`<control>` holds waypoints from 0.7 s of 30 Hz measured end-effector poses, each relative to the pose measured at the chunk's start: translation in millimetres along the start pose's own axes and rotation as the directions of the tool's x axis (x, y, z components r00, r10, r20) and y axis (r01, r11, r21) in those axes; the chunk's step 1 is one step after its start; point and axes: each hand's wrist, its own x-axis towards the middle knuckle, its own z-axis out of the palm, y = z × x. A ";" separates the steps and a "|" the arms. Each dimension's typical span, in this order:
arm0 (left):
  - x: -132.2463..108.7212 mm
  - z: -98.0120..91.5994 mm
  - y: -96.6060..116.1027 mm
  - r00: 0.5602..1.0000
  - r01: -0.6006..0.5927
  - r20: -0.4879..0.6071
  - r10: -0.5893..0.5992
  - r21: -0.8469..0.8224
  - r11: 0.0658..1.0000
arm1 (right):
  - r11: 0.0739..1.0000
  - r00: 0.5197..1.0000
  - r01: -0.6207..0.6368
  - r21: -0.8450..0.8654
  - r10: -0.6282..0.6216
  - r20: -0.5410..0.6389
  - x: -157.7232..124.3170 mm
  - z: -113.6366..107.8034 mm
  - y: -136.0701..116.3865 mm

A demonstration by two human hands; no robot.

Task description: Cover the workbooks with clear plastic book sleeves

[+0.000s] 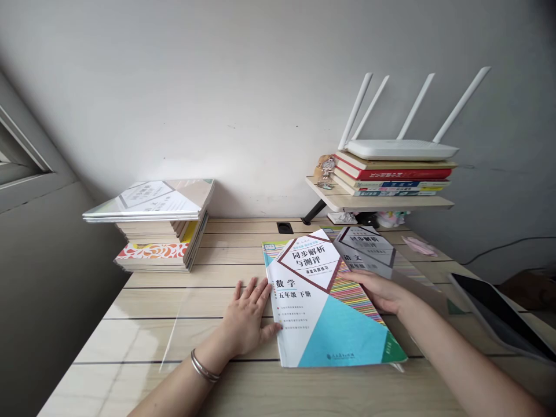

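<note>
A workbook (321,307) with a white, teal and striped cover lies flat on the wooden desk (174,301). My left hand (247,315) rests flat beside its left edge, fingers spread, thumb touching the cover; a bracelet circles the wrist. My right hand (380,289) lies on the workbook's right edge, fingers extended onto the striped band. A second, similar book (369,249) lies under the workbook to the upper right. A clear plastic sheet (412,272) seems to cover the second book by my right hand; its edges are faint.
A stack of books (160,223) stands at the desk's back left. A small shelf (377,200) at the back right carries books and a white router (402,147). A dark tablet (499,315) lies at the right edge. A round cable hole (284,227) sits near the wall.
</note>
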 end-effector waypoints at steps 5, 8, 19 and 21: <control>0.6 -0.2 0.2 1.000 0.000 0.015 0.001 -0.021 1.000 | 0.998 0.998 -0.049 -0.038 0.051 0.033 -1.6 2.8 3.5; -0.1 -3.3 2.8 0.999 0.017 0.051 -0.014 -0.053 0.998 | 0.999 0.998 -0.007 -0.045 0.010 0.066 -11.4 8.2 3.9; -0.5 -14.2 24.4 0.989 0.143 0.051 -0.141 -0.033 0.989 | 0.979 0.820 0.204 0.009 -0.166 -0.548 -79.2 36.5 55.8; -0.4 -13.7 25.6 0.983 0.183 0.039 -0.182 -0.016 0.983 | 0.966 0.766 0.217 0.141 -0.079 -0.638 -85.3 52.7 76.5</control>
